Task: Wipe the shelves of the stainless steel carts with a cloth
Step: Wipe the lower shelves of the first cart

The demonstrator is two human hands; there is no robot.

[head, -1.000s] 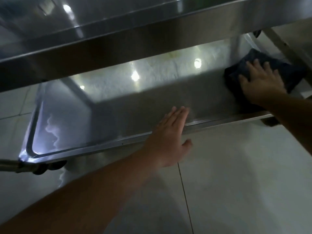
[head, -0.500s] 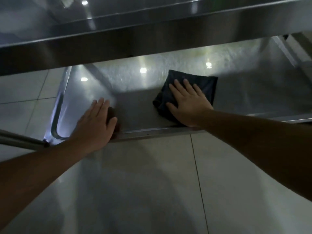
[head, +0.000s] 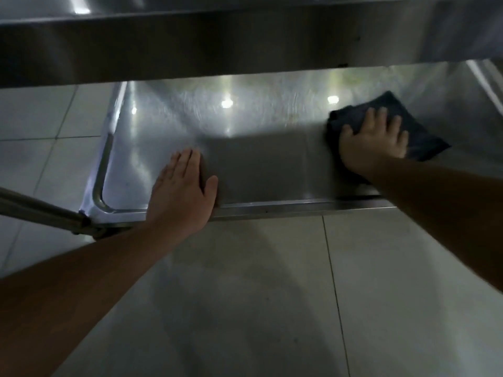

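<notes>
cloth [head: 392,119] and right hand [head: 374,140] have slid from shelf centre out to 2 o'clock.
right hand flat, fingers spread, pressing the dark cloth onto the lower shelf [head: 258,148]; left hand [head: 181,194] flat and empty, on the shelf's front rim at 9 o'clock; upper shelf [head: 245,44] overhead.
</notes>
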